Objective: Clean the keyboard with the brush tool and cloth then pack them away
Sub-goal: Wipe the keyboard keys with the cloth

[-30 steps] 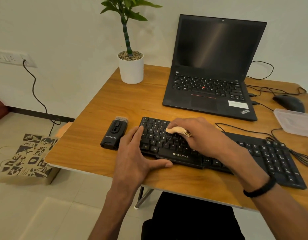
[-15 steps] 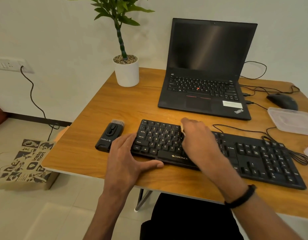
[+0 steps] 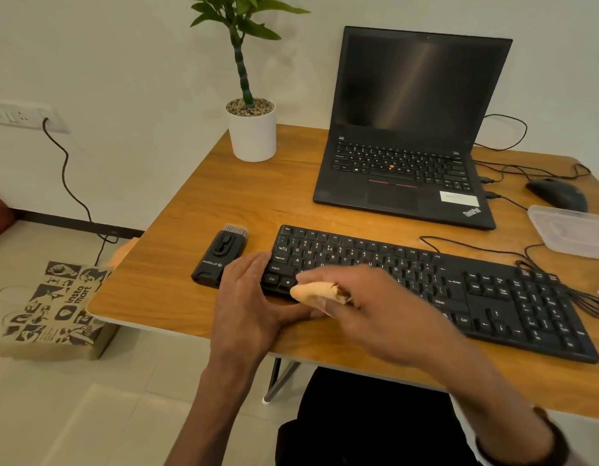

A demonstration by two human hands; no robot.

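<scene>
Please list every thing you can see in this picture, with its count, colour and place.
keyboard: 1, black, table front
cloth: 1, pale orange, in right hand over keyboard's left end
brush tool: 1, black, left of keyboard
laptop: 1, black, open, behind keyboard
plant pot: 1, white, back left
mouse: 1, black, far right
plastic box: 1, clear, right edge
bag: 1, beige printed, floor left
left hand: steadies keyboard
right hand: holds cloth

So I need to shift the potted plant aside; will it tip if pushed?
Possibly: the potted plant has a tall stalk above a narrow white pot. The pebbles filling it probably weigh the base down. Pushing low seems safer.
</scene>
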